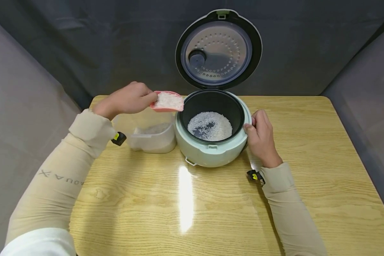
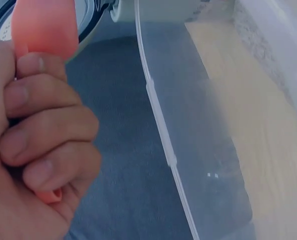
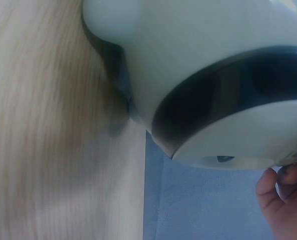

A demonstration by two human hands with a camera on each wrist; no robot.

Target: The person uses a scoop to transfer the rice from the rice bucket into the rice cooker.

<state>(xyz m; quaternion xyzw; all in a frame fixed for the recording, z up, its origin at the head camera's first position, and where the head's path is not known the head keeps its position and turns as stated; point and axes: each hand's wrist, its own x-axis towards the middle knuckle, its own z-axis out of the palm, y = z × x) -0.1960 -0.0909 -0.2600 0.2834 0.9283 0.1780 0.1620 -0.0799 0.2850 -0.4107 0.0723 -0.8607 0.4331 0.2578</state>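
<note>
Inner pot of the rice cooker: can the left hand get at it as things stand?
Probably yes: the lid stands open, the left hand holds the pink scoop near the edge of the inner pot, and nothing visible blocks the way.

A person (image 1: 292, 209) before me wears beige sleeves (image 1: 46, 199) with thick cuffs (image 1: 90, 128), dark lettering (image 1: 59, 176) marking the left one, a white sleeve (image 1: 40, 243) higher up that arm, and small black wrist devices (image 1: 118, 140) with yellow patches (image 1: 116, 136).
</note>
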